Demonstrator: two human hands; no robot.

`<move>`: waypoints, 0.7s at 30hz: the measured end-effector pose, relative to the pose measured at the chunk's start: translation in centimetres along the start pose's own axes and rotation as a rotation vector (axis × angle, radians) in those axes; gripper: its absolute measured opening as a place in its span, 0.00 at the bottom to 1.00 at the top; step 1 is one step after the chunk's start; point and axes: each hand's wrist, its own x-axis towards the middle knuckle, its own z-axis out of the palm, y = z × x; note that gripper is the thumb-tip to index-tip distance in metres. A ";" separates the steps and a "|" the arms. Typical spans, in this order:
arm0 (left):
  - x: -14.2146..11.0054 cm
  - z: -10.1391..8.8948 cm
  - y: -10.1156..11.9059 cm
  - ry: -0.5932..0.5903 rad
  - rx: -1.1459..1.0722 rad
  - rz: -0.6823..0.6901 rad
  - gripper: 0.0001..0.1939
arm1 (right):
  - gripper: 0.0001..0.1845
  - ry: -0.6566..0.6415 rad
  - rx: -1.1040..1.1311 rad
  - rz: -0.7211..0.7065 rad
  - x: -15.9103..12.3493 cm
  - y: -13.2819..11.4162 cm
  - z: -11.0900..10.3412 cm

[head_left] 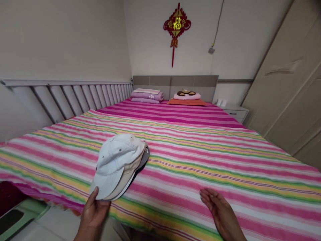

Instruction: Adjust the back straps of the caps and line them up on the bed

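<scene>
Several baseball caps lie nested in a stack at the left of the bed, over the striped sheet (175, 187). On top is a pale bluish-white cap (116, 152); a beige cap (129, 174) and a dark one (144, 160) show under it. My left hand (95, 209) grips the stack by its brims, thumb on top and fingers beneath. To the right, my right hand (220, 211) is held over the sheet, apart from the caps. Its fingers are stretched out and nothing is in them.
Folded purple bedding (147, 96) and a pink pillow (187, 96) sit by the headboard (195, 83). A white radiator (75, 100) runs along the left wall. A nightstand (234, 112) stands at the far right. A green plastic stool (30, 212) is at the lower left.
</scene>
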 end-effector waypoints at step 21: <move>-1.4 0.9 -0.4 0.219 0.442 -0.046 0.19 | 0.16 -0.030 -0.296 -0.294 -0.7 2.4 0.4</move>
